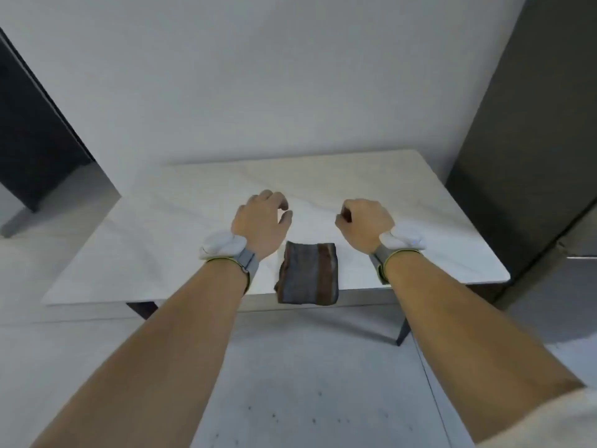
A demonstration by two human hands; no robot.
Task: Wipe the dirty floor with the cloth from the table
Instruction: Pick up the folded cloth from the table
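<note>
A folded cloth [308,273], grey-blue with brown stripes, lies at the near edge of the white marble table [161,240] and hangs slightly over it. My left hand [260,221] hovers above the table just left of and beyond the cloth, fingers loosely curled and apart, holding nothing. My right hand [365,223] hovers to the right of the cloth, curled into a loose fist with nothing visible in it. Neither hand touches the cloth. The floor [290,399] in front of the table shows dark specks and smudges.
The table stands against a white wall [258,76]. A tall dark grey cabinet [533,156] rises on the right, close to the table's corner. A dark panel [29,130] stands at the far left. Dark table legs [403,331] reach the floor.
</note>
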